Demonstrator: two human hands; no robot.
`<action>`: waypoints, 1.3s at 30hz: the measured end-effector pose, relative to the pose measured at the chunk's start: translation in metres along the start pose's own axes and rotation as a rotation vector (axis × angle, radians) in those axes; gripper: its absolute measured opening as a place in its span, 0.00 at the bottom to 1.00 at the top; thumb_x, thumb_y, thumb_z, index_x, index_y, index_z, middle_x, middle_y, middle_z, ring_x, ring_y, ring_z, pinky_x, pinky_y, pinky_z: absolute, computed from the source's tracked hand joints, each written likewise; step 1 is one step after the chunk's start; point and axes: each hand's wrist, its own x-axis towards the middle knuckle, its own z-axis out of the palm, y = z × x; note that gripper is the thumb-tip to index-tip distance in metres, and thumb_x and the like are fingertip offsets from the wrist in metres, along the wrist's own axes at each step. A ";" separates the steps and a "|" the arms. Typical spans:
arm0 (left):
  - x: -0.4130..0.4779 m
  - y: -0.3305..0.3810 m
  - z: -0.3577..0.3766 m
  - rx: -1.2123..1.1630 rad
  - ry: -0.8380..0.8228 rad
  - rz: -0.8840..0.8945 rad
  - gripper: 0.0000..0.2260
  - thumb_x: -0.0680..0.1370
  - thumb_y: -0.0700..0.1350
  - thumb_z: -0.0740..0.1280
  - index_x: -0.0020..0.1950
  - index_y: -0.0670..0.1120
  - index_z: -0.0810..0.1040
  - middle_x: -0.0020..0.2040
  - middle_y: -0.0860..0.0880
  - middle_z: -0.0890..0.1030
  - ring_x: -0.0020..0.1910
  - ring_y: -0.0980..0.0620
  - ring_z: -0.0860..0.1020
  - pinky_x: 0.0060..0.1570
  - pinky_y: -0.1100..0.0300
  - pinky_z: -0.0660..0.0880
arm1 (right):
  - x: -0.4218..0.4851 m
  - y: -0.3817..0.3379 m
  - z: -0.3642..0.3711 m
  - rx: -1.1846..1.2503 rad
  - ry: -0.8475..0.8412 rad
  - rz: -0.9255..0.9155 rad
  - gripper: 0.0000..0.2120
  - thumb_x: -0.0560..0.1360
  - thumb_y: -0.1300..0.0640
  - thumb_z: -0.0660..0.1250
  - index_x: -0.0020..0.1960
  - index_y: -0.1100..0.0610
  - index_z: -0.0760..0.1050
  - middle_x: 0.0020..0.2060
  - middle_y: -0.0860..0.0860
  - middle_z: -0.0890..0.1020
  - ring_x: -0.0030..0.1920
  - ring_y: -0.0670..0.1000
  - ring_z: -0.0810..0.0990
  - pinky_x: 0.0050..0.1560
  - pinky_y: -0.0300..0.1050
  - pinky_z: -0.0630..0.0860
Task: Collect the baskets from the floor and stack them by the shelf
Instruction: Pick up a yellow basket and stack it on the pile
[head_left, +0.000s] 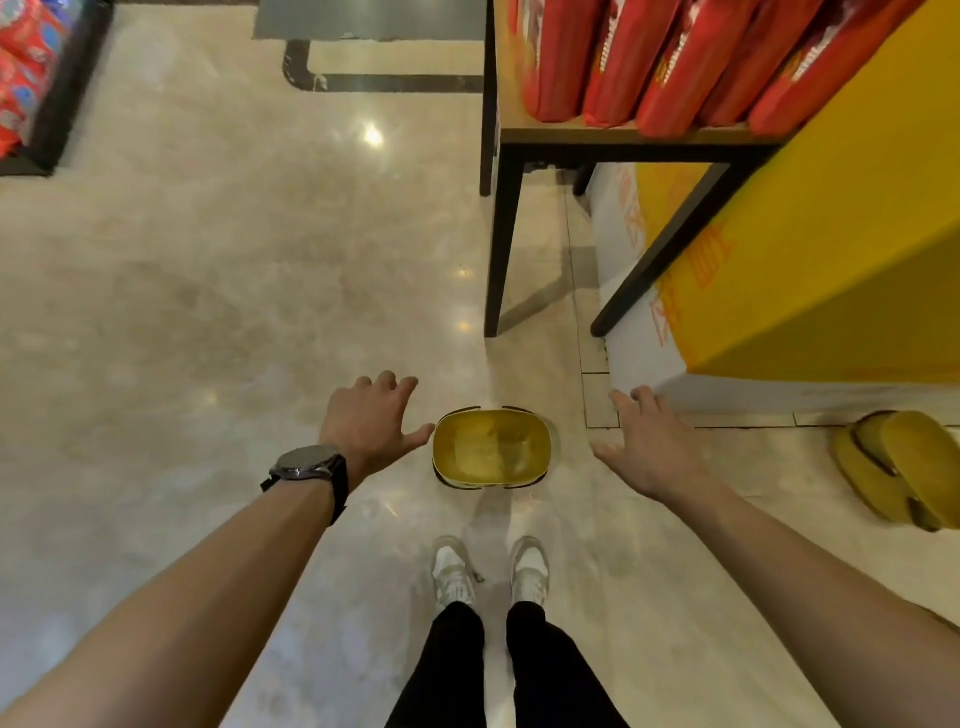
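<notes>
A yellow basket (491, 448) with black handles folded down stands upright on the floor just ahead of my feet. My left hand (371, 420), with a watch on its wrist, hovers to the basket's left with fingers spread and holds nothing. My right hand (649, 444) is held out on the basket's right, fingers straight and empty. Neither hand touches the basket. Two more yellow baskets (898, 467) lie tipped on their sides on the floor at the right, nested together.
A black-framed shelf (498, 249) with red packages (649, 67) stands ahead on the right. A large yellow box (831, 249) sits beside it. Another display with red goods (26, 78) is at the far left. Glossy stone floor (208, 286) spreads to the left.
</notes>
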 end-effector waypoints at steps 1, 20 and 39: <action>0.004 0.001 0.011 -0.012 -0.002 -0.008 0.33 0.77 0.70 0.56 0.75 0.52 0.65 0.63 0.48 0.76 0.55 0.46 0.77 0.41 0.54 0.75 | 0.006 -0.005 0.010 -0.005 -0.004 -0.015 0.36 0.74 0.33 0.59 0.76 0.51 0.59 0.70 0.55 0.68 0.67 0.57 0.70 0.61 0.55 0.74; 0.172 0.039 0.407 -0.077 0.019 -0.075 0.38 0.77 0.69 0.59 0.81 0.50 0.57 0.68 0.44 0.74 0.59 0.41 0.77 0.45 0.49 0.75 | 0.204 0.010 0.401 0.102 -0.059 -0.102 0.42 0.76 0.37 0.61 0.79 0.58 0.50 0.72 0.58 0.65 0.70 0.60 0.67 0.64 0.58 0.69; 0.224 0.051 0.559 -0.758 0.340 -0.222 0.27 0.84 0.63 0.49 0.52 0.45 0.80 0.45 0.47 0.81 0.40 0.46 0.76 0.38 0.54 0.71 | 0.270 0.001 0.515 1.188 0.301 0.205 0.14 0.83 0.51 0.55 0.44 0.51 0.75 0.39 0.45 0.75 0.40 0.43 0.72 0.44 0.43 0.69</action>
